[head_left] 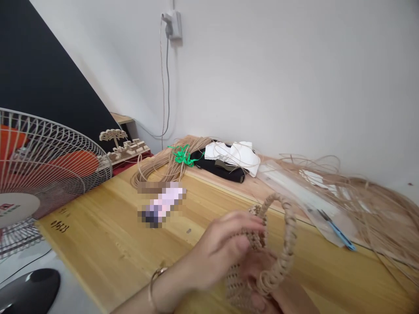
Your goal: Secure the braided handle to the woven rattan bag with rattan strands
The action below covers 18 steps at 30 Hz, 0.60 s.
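Note:
A small woven rattan basket [240,290] with a wrapped loop handle [288,237] is held low in the middle of the view, over the wooden table [108,244]. My left hand [222,248], a bracelet on its wrist, grips the basket's rim from the left with curled fingers. My right hand [262,272] lies under and behind the basket near the base of the handle. Its fingers are closed on the weave and partly hidden.
A white-caged fan [39,170] stands at the left. A rattan coil [170,161] tied with green string, black and white cloth [229,161], loose rattan strands [366,196] and blue-handled scissors [338,233] lie along the back. A blurred object [162,203] lies mid-table.

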Each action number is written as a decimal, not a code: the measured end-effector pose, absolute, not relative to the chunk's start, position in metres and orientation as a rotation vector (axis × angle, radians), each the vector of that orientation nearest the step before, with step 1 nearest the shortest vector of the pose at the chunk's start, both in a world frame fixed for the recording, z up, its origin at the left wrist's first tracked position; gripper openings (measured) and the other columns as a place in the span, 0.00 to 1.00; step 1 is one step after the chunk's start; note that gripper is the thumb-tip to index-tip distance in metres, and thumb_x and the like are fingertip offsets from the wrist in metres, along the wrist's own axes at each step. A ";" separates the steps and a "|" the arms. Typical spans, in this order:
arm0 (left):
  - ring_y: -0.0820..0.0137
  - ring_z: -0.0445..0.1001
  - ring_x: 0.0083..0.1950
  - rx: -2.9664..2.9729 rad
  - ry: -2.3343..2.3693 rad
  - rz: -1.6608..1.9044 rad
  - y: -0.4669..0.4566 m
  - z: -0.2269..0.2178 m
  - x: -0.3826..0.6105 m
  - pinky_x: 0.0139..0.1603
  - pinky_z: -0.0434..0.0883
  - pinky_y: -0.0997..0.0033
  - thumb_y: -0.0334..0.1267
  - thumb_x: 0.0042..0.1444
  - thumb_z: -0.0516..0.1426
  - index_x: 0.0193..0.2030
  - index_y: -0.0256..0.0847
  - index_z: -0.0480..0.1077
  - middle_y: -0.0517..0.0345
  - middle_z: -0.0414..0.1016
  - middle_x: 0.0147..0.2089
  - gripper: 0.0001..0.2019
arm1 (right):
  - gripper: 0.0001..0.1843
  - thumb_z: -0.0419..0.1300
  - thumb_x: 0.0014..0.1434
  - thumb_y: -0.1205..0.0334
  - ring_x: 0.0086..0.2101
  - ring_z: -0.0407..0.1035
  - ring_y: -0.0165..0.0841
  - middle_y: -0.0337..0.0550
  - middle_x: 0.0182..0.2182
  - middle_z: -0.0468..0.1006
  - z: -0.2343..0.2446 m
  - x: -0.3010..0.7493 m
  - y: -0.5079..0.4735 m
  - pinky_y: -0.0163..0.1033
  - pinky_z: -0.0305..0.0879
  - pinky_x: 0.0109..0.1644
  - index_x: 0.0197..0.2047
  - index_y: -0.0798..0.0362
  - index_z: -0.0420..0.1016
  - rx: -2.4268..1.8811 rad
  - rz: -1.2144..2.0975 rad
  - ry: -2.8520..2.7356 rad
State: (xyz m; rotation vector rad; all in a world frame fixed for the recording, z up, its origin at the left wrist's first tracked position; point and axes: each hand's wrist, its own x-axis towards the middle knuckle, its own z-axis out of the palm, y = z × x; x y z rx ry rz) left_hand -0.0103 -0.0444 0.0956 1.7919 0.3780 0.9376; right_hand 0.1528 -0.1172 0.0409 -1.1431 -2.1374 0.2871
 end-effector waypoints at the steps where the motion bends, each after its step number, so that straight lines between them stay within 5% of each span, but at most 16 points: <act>1: 0.65 0.63 0.56 1.718 0.465 0.998 -0.037 0.084 -0.003 0.59 0.57 0.65 0.50 0.60 0.42 0.49 0.40 0.69 0.50 0.68 0.52 0.22 | 0.10 0.51 0.58 0.50 0.34 0.71 0.39 0.39 0.29 0.76 0.039 0.151 -0.117 0.49 0.65 0.45 0.35 0.43 0.71 -1.126 0.291 -2.142; 6: 0.63 0.58 0.60 1.123 0.738 1.080 0.001 0.015 0.023 0.62 0.50 0.64 0.59 0.52 0.49 0.49 0.38 0.66 0.48 0.64 0.56 0.27 | 0.16 0.50 0.60 0.49 0.35 0.70 0.34 0.44 0.37 0.75 0.038 0.145 -0.117 0.46 0.66 0.42 0.41 0.50 0.71 -1.066 0.374 -2.119; 9: 0.60 0.66 0.52 1.047 0.699 0.970 0.009 -0.009 0.026 0.55 0.59 0.59 0.64 0.51 0.45 0.45 0.34 0.68 0.44 0.70 0.48 0.33 | 0.15 0.48 0.61 0.50 0.35 0.70 0.34 0.42 0.34 0.75 0.044 0.147 -0.119 0.44 0.67 0.42 0.39 0.48 0.72 -1.055 0.412 -2.077; 14: 0.65 0.69 0.36 1.109 0.690 0.888 0.006 -0.015 0.022 0.45 0.63 0.65 0.61 0.50 0.49 0.30 0.31 0.72 0.50 0.73 0.32 0.29 | 0.16 0.47 0.61 0.52 0.31 0.71 0.36 0.40 0.25 0.75 0.057 0.153 -0.128 0.47 0.64 0.47 0.34 0.47 0.74 -0.909 0.613 -1.802; 18: 0.67 0.67 0.38 1.139 0.722 0.895 0.005 -0.014 0.019 0.46 0.61 0.68 0.55 0.48 0.55 0.31 0.33 0.72 0.55 0.73 0.32 0.23 | 0.15 0.50 0.57 0.50 0.33 0.70 0.39 0.42 0.25 0.75 0.050 0.168 -0.136 0.53 0.61 0.51 0.29 0.49 0.73 -0.879 0.987 -1.249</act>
